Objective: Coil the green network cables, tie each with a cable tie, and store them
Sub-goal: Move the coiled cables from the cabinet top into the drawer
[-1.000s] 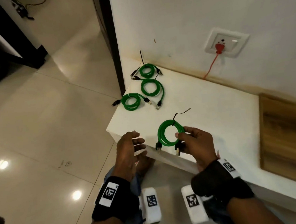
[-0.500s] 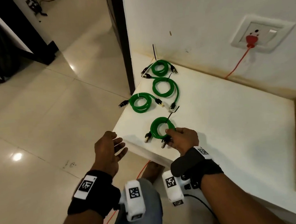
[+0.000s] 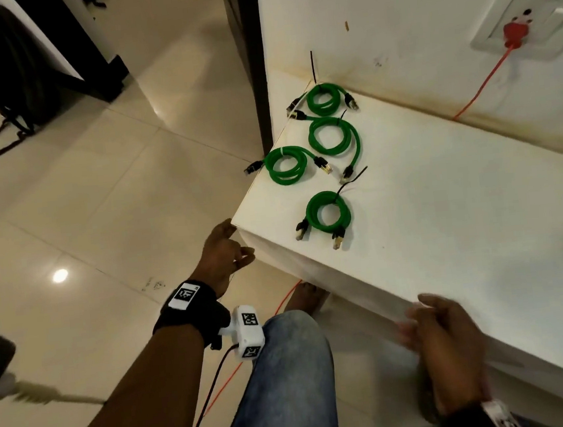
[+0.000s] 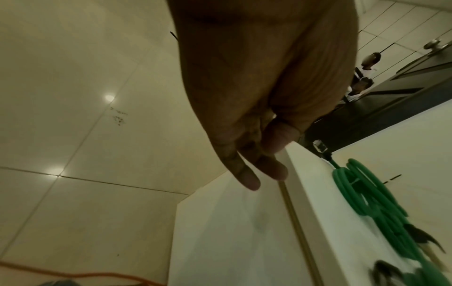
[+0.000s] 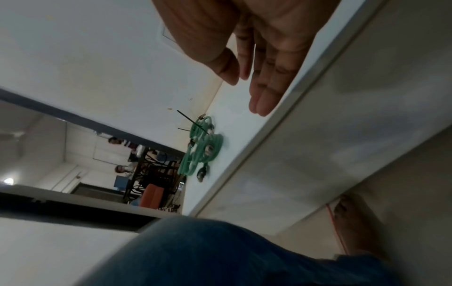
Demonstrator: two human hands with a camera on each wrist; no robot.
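Four coiled green cables on white tabletop, all near its left edge. Nearest coil lies just inside front-left corner, black tie tail sticking up; second coil at left edge; third coil just behind; farthest coil in back-left corner by wall. Your left hand beside front-left corner, fingers loose, holding nothing. Your right hand at front edge, blurred, fingers relaxed, empty.
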